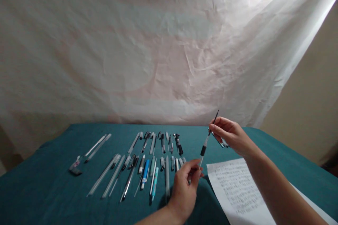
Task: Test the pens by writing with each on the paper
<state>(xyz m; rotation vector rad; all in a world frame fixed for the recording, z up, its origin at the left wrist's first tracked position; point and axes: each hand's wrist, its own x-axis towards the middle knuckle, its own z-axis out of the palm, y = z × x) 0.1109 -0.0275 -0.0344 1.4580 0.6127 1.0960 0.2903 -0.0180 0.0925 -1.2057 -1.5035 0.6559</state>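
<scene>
In the head view, my left hand (185, 186) is closed around the lower end of a clear pen barrel (203, 150) with a black grip, which tilts up to the right. Above it, my right hand (232, 137) pinches a thin dark pen refill (215, 121) between thumb and fingers. The refill lines up with the barrel's upper end; whether part of it sits inside the barrel I cannot tell. Below my right hand lies a written paper sheet (235, 182). Left of my left hand are a clear tube (167, 175) and a turquoise pen (155, 182).
Pen parts lie in two rows on the green cloth (52, 193), among them a blue pen (145, 174) and a black pen (179, 145). Two clear tubes (98, 147) and a small crumpled packet (75, 168) are at the left. A pale sheet (158, 59) hangs behind.
</scene>
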